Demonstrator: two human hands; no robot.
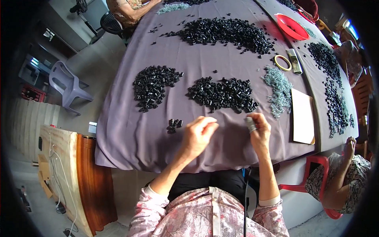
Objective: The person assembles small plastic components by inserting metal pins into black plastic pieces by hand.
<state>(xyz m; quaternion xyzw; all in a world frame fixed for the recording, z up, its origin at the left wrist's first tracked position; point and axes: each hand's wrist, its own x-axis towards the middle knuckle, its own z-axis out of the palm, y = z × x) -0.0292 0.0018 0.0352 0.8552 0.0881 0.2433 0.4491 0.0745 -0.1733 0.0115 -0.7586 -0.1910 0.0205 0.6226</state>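
My left hand (200,134) is closed, fingertips pressed together above the cloth; whatever is between them is too small to tell. My right hand (260,132) is closed too, with a pale wrapping on a finger, and its contents are hidden. Between the hands lies bare purple-grey cloth (233,136). Just beyond them spreads a pile of small black cylindrical parts (223,94). To the left is another black pile (152,87). A few loose black parts (173,125) sit beside my left hand. Thin, clear silvery pieces (278,91) are heaped beyond my right hand.
A larger black heap (225,33) lies farther back. On the right are a cardboard sheet (303,116), a yellow tape ring (282,63) and a red basin (292,27). Other people sit around the table, one arm (136,14) at far left. A wooden cabinet (92,177) stands left.
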